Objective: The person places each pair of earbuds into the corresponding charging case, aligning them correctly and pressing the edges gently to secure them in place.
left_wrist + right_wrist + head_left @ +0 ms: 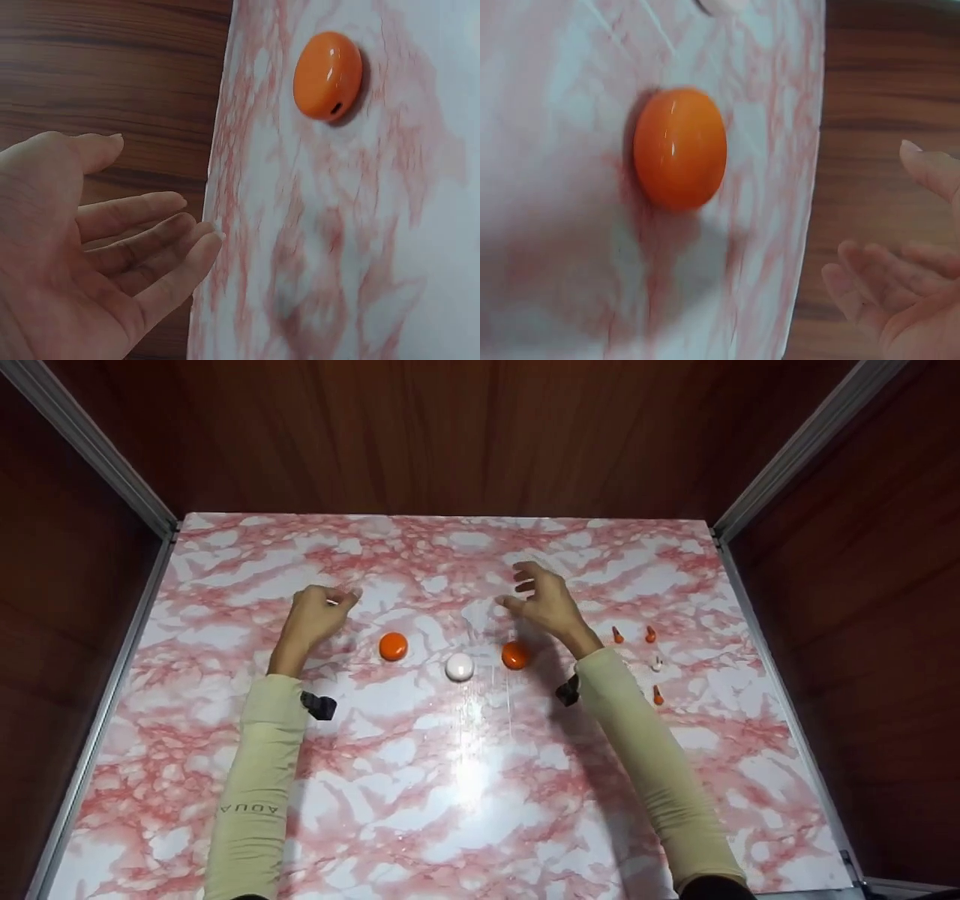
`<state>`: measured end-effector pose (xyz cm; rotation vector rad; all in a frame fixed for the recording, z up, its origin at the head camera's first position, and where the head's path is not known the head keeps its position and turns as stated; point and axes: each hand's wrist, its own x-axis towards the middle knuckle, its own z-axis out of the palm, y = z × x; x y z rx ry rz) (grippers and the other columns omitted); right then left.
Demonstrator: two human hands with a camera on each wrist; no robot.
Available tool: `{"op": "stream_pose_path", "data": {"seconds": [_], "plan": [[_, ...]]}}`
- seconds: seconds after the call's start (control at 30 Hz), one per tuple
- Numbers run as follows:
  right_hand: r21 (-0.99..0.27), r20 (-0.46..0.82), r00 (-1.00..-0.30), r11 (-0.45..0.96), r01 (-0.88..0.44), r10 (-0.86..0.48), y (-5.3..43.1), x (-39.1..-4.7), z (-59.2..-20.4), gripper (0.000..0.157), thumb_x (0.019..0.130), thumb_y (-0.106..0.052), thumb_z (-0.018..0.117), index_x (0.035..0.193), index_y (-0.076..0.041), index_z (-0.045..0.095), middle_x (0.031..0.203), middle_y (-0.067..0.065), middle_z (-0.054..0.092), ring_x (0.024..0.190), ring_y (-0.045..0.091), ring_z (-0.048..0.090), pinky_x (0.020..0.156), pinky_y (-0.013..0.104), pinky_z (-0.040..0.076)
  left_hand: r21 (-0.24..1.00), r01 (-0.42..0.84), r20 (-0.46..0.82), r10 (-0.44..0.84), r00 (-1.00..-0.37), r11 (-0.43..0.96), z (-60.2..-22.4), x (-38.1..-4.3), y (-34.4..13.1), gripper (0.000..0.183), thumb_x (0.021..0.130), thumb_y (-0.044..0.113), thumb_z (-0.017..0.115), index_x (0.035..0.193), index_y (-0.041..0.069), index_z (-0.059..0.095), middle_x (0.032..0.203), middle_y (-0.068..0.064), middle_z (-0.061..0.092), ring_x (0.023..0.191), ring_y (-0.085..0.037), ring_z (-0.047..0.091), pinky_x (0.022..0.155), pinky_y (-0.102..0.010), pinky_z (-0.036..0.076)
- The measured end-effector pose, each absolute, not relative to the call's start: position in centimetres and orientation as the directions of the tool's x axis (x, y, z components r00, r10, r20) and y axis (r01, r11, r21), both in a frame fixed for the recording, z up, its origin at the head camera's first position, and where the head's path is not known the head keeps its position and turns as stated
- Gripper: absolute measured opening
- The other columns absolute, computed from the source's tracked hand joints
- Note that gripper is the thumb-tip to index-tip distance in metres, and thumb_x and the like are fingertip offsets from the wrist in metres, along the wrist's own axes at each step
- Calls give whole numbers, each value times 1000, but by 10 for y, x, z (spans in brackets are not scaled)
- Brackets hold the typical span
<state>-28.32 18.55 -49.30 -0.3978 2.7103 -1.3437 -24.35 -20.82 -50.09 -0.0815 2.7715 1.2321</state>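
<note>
Two bare hands, both empty, are poised over a pink-and-white table (360, 810). The left hand (316, 615), on the left-edge side, has its fingers loosely bent and its thumb apart; the right hand (547, 600), toward the far edge, is likewise relaxed, thumb clear of the fingers. Between the side edges sit three round cases, all untouched: a left orange case (393, 646), a white case (460, 667) slightly closer to the near edge, and a right orange case (515, 655). Toward the right edge, past the right sleeve (649, 742), lie three orange earbuds (651, 634) and a white earbud (658, 664). The smooth, domed cases would seem best pinched low, thumb opposite fingertips; the earbuds look to need a lighter pinch, sleeve kept clear.
</note>
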Motion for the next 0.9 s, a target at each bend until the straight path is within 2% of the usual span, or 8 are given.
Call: {"op": "stream_pose_path", "data": {"seconds": [0.1, 0.23, 0.33, 0.47, 0.63, 0.77, 0.9], "plan": [[-799, 39, -952, 563, -211, -302, 175, -279, -495, 50, 93, -24, 81, 134, 1, 64, 133, 26, 68, 117, 41, 71, 101, 50, 61, 775, -146, -181, -5, -983, 615, -502, -241, -206, 59, 105, 50, 57, 132, 1, 71, 131, -23, 72, 103, -31, 72, 89, -36, 55], [-823, 38, -953, 532, -200, -300, 161, -273, -502, 38, 94, -22, 80, 123, 1, 70, 123, 26, 73, 110, 37, 74, 99, 47, 62, 820, -212, -250, -1, -968, 532, -506, -238, -202, 56, 105, 47, 59, 137, 2, 68, 137, -22, 69, 113, -36, 73, 88, -29, 58], [-840, 32, -963, 516, -171, -268, 150, -269, -508, 34, 94, -22, 81, 118, 1, 73, 117, 22, 77, 107, 33, 75, 97, 43, 62, 843, -271, -306, -2, -952, 465, -510, -236, -199, 53, 106, 43, 61, 138, 1, 67, 138, -22, 68, 116, -38, 72, 89, -33, 64], [-870, 6, -965, 475, -134, -262, 135, -263, -514, 34, 94, -19, 81, 118, 5, 74, 112, 20, 79, 104, 32, 75, 90, 38, 63, 857, -328, -355, -7, -935, 397, -515, -231, -198, 49, 105, 37, 63, 137, 0, 67, 138, -23, 68, 117, -37, 72, 94, -41, 65], [-896, -40, -955, 434, -95, -293, 117, -256, -520, 35, 94, -16, 80, 119, 8, 72, 109, 20, 79, 100, 31, 77, 82, 31, 64, 875, -336, -354, -15, -935, 349, -522, -225, -197, 43, 105, 29, 63, 135, -2, 68, 141, -20, 67, 116, -36, 73, 96, -41, 64], [-911, -81, -949, 408, -53, -304, 103, -250, -523, 34, 94, -14, 78, 118, 9, 72, 107, 21, 79, 95, 30, 78, 82, 33, 66, 890, -366, -376, -16, -926, 273, -527, -220, -193, 38, 105, 23, 61, 134, -1, 67, 139, -21, 67, 113, -35, 73, 98, -44, 64], [-915, -126, -952, 403, 4, -277, 90, -246, -528, 28, 92, -16, 80, 112, 4, 77, 102, 20, 81, 90, 26, 79, 80, 34, 66, 896, -384, -392, -11, -920, 221, -532, -217, -187, 36, 104, 21, 61, 133, 1, 67, 132, -25, 68, 105, -33, 76, 96, -44, 65]]}}
